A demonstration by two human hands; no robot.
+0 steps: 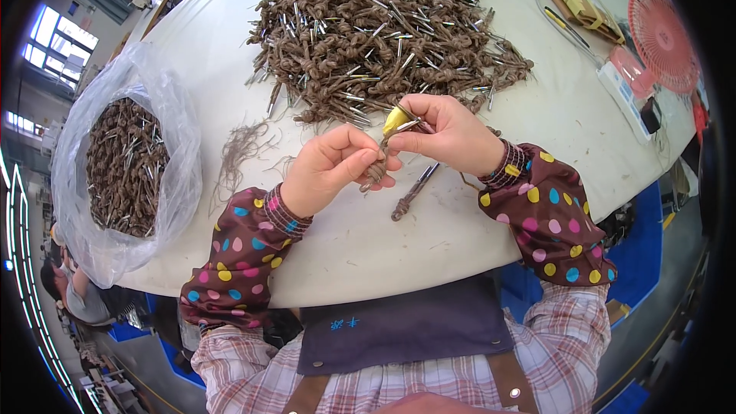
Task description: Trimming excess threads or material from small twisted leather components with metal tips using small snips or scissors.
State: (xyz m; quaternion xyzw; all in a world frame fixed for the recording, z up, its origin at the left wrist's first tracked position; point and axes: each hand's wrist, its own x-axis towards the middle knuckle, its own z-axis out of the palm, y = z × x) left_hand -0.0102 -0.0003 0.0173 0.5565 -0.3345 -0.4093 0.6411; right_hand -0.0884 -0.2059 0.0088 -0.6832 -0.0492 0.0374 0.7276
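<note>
My left hand is closed, its thumb and fingers pinching a knotted brown cord. Close against it, my right hand grips a small tool with a yellow part and dark metal; it looks like thread snips, though the fingers cover much of it. The tool meets the upper end of the cord. Below my right hand, a single knotted cord with shiny metal tips lies on the white table. Just beyond both hands rises a large heap of similar brown cords with metal ends.
At left stands a clear plastic bag with many brown cords inside. Loose thread scraps lie between bag and hands. A pink fan, a white tray and a yellow-wrapped bundle occupy the right side. Another person sits far left.
</note>
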